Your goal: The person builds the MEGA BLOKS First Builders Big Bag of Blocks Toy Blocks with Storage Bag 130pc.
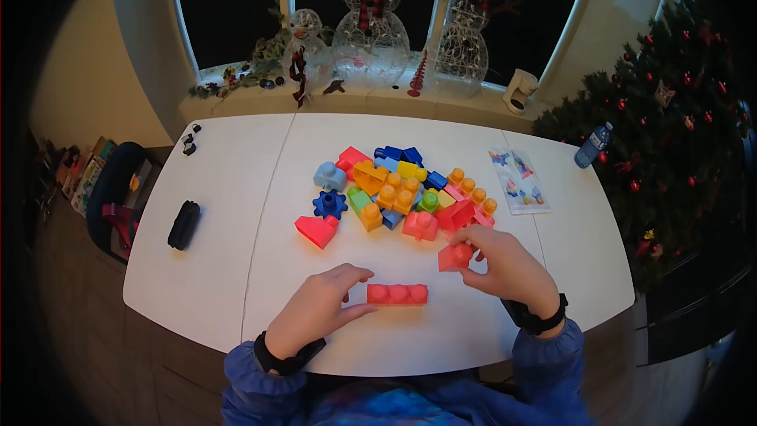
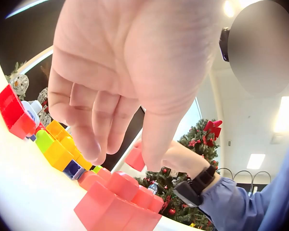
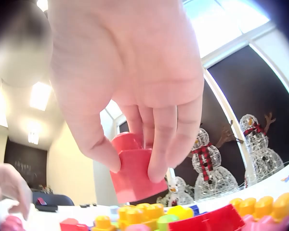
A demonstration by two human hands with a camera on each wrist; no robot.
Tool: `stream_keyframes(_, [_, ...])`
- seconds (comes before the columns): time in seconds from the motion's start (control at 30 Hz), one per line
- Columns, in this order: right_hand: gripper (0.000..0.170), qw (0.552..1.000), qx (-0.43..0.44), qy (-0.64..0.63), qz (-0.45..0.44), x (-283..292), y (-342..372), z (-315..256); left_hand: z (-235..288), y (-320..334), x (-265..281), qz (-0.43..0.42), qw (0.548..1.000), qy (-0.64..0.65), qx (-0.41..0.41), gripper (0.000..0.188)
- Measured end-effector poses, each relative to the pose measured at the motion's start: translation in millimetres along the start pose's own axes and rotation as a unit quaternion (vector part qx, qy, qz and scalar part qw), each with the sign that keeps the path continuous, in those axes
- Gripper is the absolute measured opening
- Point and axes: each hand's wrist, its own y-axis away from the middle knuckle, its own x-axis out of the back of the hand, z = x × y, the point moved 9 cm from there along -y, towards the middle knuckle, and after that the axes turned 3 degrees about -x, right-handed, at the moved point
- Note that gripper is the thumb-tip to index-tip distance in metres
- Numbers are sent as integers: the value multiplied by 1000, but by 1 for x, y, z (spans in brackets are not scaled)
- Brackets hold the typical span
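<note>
A long pink-red toy building block (image 1: 397, 294) with a row of three studs lies on the white table near its front edge. Beside its left end is my left hand (image 1: 322, 304), thumb and fingers spread with a gap between them. From the left wrist view, that hand (image 2: 120, 82) hangs over the studded block (image 2: 118, 202) and grips nothing. My right hand (image 1: 505, 264) pinches a small one-stud red block (image 1: 454, 257) between thumb and fingers. The right wrist view has this red block (image 3: 137, 173) held slightly tilted, above the level of the other blocks.
A pile of colourful blocks (image 1: 394, 192) covers the table's middle. A picture sheet (image 1: 520, 181) lies at the right, with a water bottle (image 1: 593, 145) beyond it. A black case (image 1: 184, 225) lies on the left. Behind stand wire snowmen (image 1: 371, 39) and a decorated tree (image 1: 662, 126).
</note>
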Motion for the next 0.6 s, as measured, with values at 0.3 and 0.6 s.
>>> stream_keyframes(0.3, [37,999,18,14,-43,-61,27,13,-3,-9,-22,-34,999,1,-12,41])
stream_keyframes(0.6, [37,999,26,4,-44,-73,25,17,-1,-15,-35,-20,998,-11,-50,36])
